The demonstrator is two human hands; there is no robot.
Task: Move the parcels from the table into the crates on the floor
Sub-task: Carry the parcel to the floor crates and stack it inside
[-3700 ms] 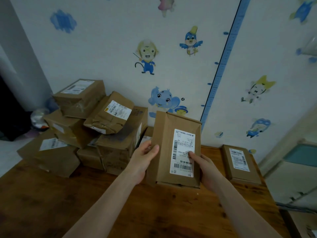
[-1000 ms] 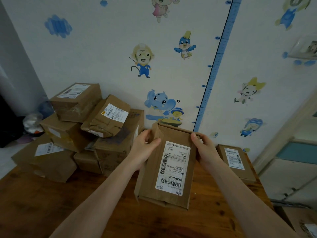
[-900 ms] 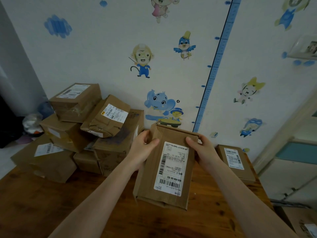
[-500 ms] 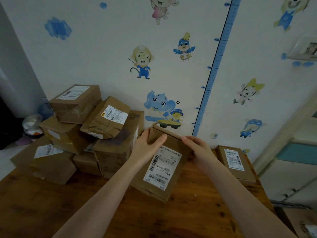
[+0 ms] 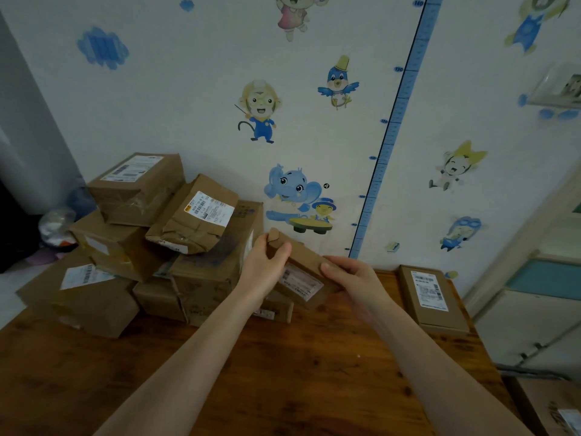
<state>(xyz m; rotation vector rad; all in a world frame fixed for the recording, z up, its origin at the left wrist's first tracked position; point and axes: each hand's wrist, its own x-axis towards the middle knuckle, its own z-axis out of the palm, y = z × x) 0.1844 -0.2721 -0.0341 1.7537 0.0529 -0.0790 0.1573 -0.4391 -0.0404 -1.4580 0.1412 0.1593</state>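
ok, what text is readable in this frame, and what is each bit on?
"140": wall ruler
"130": same ruler
"120": same ruler
"110": same ruler
"100": same ruler
Lower ruler marks: too small to read.
Label on held parcel: blurred, unreadable.
Labels on stack and flat parcel: barcodes and print too small to read.

- Stacked parcels (image 5: 151,234) wall off the space left of the hands (image 5: 311,278).
- Bare worktop (image 5: 283,372) lies open below them.
- A flat parcel (image 5: 432,297) lies to their right.
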